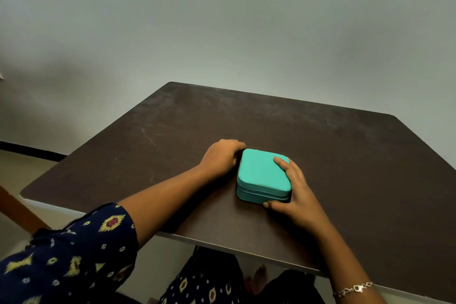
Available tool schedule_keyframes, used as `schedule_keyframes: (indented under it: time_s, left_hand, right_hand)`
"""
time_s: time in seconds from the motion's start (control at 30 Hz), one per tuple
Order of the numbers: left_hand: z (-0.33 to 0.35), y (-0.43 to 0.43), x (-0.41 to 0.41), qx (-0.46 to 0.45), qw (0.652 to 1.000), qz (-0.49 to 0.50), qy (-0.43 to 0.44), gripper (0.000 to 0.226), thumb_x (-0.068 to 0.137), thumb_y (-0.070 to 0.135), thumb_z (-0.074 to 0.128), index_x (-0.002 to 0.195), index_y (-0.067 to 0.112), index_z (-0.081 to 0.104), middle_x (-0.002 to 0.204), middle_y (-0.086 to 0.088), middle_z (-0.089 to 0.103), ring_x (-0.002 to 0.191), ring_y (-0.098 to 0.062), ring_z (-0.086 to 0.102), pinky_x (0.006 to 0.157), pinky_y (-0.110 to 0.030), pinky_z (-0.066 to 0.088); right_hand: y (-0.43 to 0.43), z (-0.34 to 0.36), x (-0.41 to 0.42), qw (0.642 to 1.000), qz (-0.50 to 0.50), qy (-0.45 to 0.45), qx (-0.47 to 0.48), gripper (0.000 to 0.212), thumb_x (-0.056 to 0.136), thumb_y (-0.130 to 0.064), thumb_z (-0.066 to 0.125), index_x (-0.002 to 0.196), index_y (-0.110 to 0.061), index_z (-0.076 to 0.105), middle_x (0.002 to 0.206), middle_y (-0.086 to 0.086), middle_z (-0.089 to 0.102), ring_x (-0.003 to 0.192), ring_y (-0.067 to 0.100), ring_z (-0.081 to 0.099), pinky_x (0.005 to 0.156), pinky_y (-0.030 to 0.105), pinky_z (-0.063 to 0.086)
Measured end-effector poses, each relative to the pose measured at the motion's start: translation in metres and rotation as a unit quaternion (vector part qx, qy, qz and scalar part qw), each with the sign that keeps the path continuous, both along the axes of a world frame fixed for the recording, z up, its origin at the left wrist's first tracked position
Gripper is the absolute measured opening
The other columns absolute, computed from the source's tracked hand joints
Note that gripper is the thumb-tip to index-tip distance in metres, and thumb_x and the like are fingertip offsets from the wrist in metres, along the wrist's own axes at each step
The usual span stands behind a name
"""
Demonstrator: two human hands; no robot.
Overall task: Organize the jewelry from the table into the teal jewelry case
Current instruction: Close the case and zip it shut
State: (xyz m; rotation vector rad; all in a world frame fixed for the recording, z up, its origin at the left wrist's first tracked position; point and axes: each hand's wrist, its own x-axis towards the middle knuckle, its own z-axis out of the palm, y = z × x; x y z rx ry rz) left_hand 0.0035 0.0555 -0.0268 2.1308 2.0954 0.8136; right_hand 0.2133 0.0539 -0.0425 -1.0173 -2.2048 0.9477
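Teal square zippered jewelry case: closed, lid flat, zip shut along the near side. It sits mid dark brown counter, towards the near edge. Contents unseen.
Right hand: grips the case's right side, thumb at the near right corner, one finger over the lid.
Left hand: curled against the far left corner; whether it pinches a zip pull cannot be told.
Silver chain bracelet: on the right wrist.

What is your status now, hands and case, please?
Left hand curled at teal jewelry case far-left corner. Right hand grips its right side. Case closed, flat on table. Nothing seen in the way.
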Motion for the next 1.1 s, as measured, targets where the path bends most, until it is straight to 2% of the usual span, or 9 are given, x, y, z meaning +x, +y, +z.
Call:
schedule_keyframes:
  time_s: [0.13,0.27,0.43,0.63,0.93,1.1]
  left_hand:
    - [-0.002,-0.005,0.002,0.008,0.999,0.034,-0.020,0.025,0.084,0.004,0.048,0.101,0.013,0.065,0.098,-0.007,0.069,0.088,-0.028,0.062,0.072,-0.036,0.050]
    - [-0.004,-0.010,0.002,0.011,0.997,0.062,-0.039,0.028,0.085,0.001,0.047,0.103,0.013,0.064,0.104,-0.007,0.069,0.094,-0.029,0.061,0.077,-0.037,0.050]
    - [-0.005,-0.024,0.000,0.012,0.996,0.071,-0.058,0.019,0.089,0.008,0.050,0.100,0.012,0.065,0.102,-0.007,0.069,0.094,-0.026,0.062,0.079,-0.038,0.050]
    - [-0.003,-0.050,0.000,-0.005,0.997,0.066,-0.042,0.017,0.090,0.010,0.050,0.100,0.013,0.063,0.103,-0.005,0.068,0.093,-0.025,0.060,0.078,-0.038,0.049]
    - [-0.004,-0.089,0.015,-0.039,0.997,0.050,-0.046,0.013,0.089,0.009,0.048,0.096,0.013,0.058,0.099,-0.004,0.064,0.089,-0.024,0.058,0.075,-0.037,0.046]
    - [-0.002,-0.103,0.028,-0.053,0.997,0.048,-0.016,0.011,0.092,0.015,0.045,0.099,0.015,0.054,0.104,-0.004,0.061,0.091,-0.023,0.056,0.074,-0.034,0.043]
  right_hand:
    - [0.000,0.002,-0.001,1.000,-0.002,0.003,0.002,0.089,0.066,-0.008,0.077,0.136,-0.035,0.029,0.152,-0.007,0.012,0.134,0.011,0.022,0.101,0.019,0.024]
    - [-0.001,0.002,-0.001,1.000,-0.008,0.000,0.006,0.089,0.066,-0.008,0.077,0.137,-0.033,0.030,0.151,-0.006,0.014,0.133,0.011,0.023,0.100,0.017,0.023]
    - [-0.001,0.003,-0.001,1.000,-0.010,0.002,0.005,0.088,0.066,-0.007,0.077,0.137,-0.031,0.031,0.151,-0.006,0.015,0.134,0.012,0.024,0.099,0.017,0.023]
    - [-0.002,0.002,-0.001,1.000,-0.013,-0.006,0.009,0.088,0.066,-0.009,0.077,0.137,-0.033,0.030,0.152,-0.006,0.014,0.135,0.014,0.022,0.102,0.021,0.023]
    - [-0.005,0.005,-0.001,1.000,-0.015,0.005,0.000,0.088,0.066,-0.005,0.077,0.137,-0.029,0.032,0.152,-0.005,0.015,0.135,0.011,0.022,0.102,0.018,0.020]
    - [-0.007,0.007,-0.002,1.000,-0.013,0.018,-0.007,0.088,0.065,-0.002,0.076,0.137,-0.030,0.033,0.151,-0.007,0.016,0.127,0.001,0.021,0.102,0.017,0.021]
